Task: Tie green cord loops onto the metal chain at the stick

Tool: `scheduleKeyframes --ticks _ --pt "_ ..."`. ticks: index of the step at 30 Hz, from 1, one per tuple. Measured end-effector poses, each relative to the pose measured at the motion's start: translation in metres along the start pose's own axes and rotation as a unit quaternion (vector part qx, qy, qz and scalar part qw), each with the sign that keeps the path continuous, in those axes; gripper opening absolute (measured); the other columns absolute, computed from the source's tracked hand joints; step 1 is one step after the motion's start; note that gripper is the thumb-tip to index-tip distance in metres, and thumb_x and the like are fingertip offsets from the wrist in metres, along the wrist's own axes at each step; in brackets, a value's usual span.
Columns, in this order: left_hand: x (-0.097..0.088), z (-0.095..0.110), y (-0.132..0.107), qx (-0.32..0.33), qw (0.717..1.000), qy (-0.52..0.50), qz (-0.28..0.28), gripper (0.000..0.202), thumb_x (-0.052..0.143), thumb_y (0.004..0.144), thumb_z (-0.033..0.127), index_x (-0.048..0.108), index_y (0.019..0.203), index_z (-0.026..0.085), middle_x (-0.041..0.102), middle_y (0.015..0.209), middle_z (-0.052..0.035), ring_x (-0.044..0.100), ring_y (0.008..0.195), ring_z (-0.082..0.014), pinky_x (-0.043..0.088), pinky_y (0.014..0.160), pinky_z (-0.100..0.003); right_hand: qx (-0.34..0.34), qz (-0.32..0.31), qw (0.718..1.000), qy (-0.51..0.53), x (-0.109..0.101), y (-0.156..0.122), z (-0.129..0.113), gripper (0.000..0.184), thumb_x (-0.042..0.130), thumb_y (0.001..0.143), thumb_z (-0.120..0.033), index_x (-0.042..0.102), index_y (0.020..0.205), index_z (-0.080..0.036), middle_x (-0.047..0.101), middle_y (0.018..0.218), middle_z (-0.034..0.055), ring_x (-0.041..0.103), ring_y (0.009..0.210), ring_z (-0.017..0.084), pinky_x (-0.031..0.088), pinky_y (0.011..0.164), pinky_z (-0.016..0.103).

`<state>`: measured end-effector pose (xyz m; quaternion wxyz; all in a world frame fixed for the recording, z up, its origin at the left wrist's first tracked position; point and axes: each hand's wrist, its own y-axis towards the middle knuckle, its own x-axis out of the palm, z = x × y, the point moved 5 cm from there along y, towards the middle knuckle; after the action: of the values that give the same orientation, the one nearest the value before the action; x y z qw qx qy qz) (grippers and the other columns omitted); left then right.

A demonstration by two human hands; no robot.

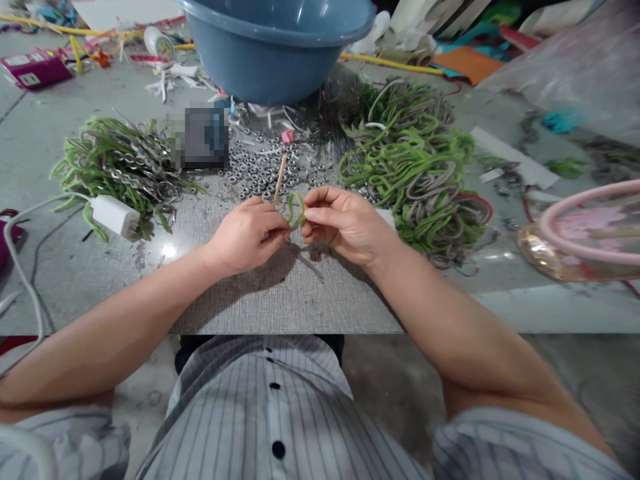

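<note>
Between my two hands a green cord (297, 208) is bent into a small loop near the table's front. My left hand (251, 233) is closed in a pinch on the cord's left side, and a thin wooden stick (281, 175) rises beside its fingers; whether the hand grips the stick I cannot tell. My right hand (345, 223) pinches the loop's right side between thumb and fingers. Just beyond my hands lie many small metal rings (255, 175). To the right sits a big pile of green and grey cords (415, 160); another green bundle with metal pieces (117, 157) is on the left.
A large blue basin (270, 53) stands at the back. On the left lie a white charger plug (114, 217) with its cable and a purple box (35, 69). A pixelated dark object (204, 137) is behind my left hand. A pink-rimmed item (590, 227) sits far right.
</note>
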<state>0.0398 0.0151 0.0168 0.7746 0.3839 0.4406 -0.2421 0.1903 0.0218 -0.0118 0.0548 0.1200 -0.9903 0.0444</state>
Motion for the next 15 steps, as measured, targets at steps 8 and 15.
scheduleKeyframes --ticks 8,15 --pt "-0.003 -0.001 -0.001 0.007 1.000 -0.021 0.014 0.025 0.046 0.087 0.022 0.067 0.077 0.015 0.063 0.068 -0.0036 0.054 0.067 -0.0152 0.044 0.072 -0.030 -0.301 -0.032 0.861 -0.408 0.019 -0.024 -0.025 0.019 0.051 0.092 -0.030 0.065 0.102 -0.023 0.069 0.111 0.0075 0.065 0.098 0.020 0.052 0.081 0.034" --pt "-0.006 -0.002 -0.002 0.003 1.000 -0.026 0.011 0.025 0.045 0.086 0.023 0.067 0.078 0.015 0.064 0.069 -0.0044 0.053 0.069 -0.0158 0.044 0.072 -0.030 -0.372 -0.038 0.798 -0.473 0.020 -0.022 -0.020 0.017 0.052 0.094 -0.027 0.067 0.091 -0.019 0.072 0.086 0.0055 0.067 0.080 0.016 0.050 0.071 0.028"
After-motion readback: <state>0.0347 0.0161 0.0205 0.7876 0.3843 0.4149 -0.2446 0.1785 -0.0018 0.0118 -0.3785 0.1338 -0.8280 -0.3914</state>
